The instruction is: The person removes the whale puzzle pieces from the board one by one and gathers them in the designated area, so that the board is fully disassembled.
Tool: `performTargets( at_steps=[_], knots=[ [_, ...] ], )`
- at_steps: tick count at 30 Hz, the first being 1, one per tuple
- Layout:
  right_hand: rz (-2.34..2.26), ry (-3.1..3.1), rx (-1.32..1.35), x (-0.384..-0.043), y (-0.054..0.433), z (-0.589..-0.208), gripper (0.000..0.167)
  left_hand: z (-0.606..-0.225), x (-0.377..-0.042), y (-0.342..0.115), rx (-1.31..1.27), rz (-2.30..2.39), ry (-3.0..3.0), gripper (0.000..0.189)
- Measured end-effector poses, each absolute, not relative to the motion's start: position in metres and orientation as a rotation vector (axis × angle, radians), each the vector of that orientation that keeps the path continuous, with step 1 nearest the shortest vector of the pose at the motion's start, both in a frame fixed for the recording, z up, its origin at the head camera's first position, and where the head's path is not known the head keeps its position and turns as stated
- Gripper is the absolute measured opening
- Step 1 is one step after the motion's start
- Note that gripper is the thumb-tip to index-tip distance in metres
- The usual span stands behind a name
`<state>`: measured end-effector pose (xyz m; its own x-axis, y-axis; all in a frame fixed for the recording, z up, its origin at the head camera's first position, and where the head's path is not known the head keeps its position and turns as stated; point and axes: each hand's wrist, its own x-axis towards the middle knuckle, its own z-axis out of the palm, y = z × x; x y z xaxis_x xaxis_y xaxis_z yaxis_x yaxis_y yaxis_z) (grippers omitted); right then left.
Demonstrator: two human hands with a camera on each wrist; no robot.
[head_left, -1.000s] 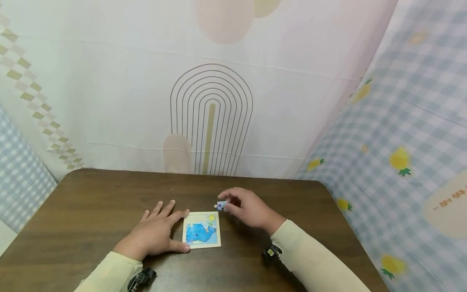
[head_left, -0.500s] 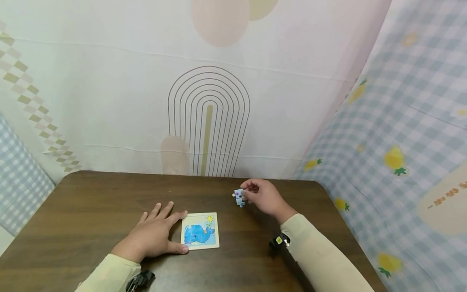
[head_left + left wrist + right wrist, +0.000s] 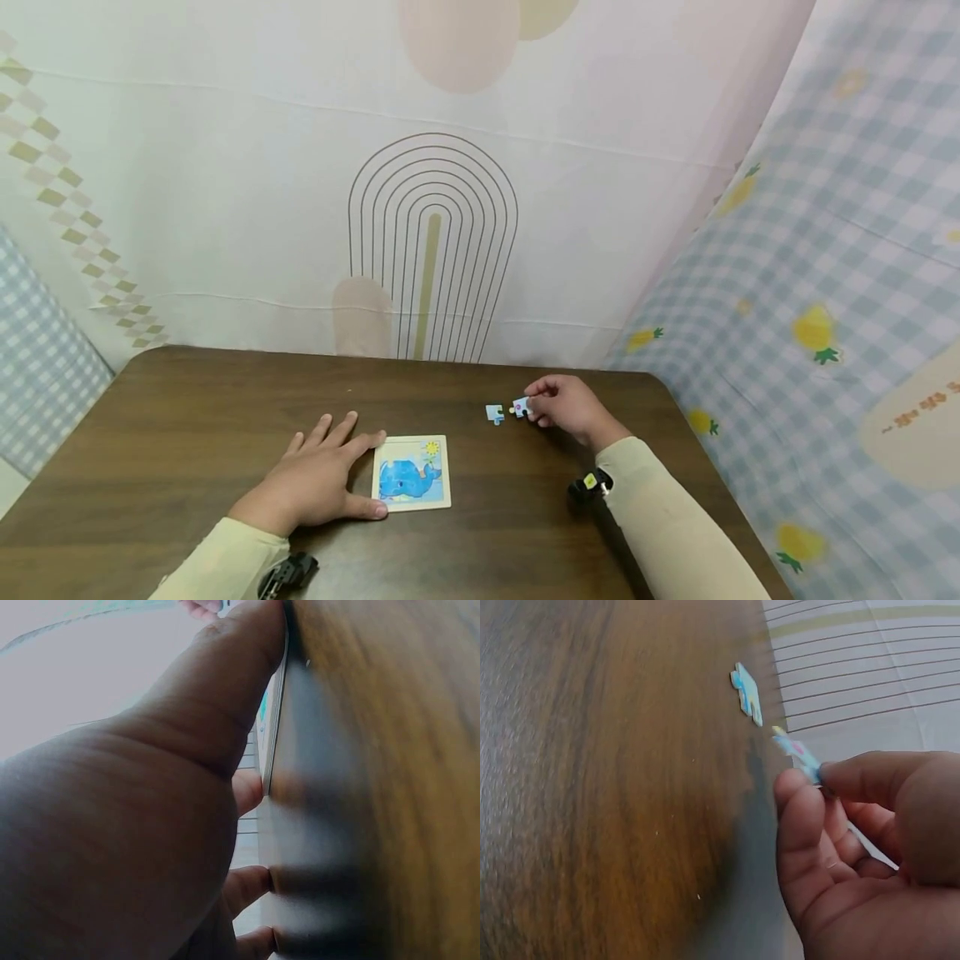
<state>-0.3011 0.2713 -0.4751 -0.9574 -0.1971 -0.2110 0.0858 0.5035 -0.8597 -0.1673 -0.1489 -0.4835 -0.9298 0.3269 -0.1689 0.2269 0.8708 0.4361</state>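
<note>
A small square jigsaw puzzle with a pale frame and a blue whale picture lies on the table. Its left side meets my left hand, which lies with fingers spread, thumb and index fingertip at the frame's corners. My right hand pinches a light blue puzzle piece between thumb and fingertips, beyond the puzzle and to its right. Just left of it, a second puzzle piece rests on the wood. In the right wrist view the held piece shows a pink mark and a yellowish knob.
The brown wooden table runs back to a white patterned cloth. A blue checked cloth hangs along the right side, another at far left. Each wrist wears a small black camera.
My right hand has moved right, away from the puzzle, still pinching a piece. A second piece now shows separately on the table. My left hand stays put.
</note>
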Motion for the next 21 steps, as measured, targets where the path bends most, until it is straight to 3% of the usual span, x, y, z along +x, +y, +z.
performTargets(
  at_steps=[21],
  knots=[
    [-1.062, 2.685, -0.096, -0.3099, 0.2715, -0.4778, 0.010, -0.4841, -0.1674, -0.1490, 0.408, 0.606, 2.797, 0.114]
  ],
)
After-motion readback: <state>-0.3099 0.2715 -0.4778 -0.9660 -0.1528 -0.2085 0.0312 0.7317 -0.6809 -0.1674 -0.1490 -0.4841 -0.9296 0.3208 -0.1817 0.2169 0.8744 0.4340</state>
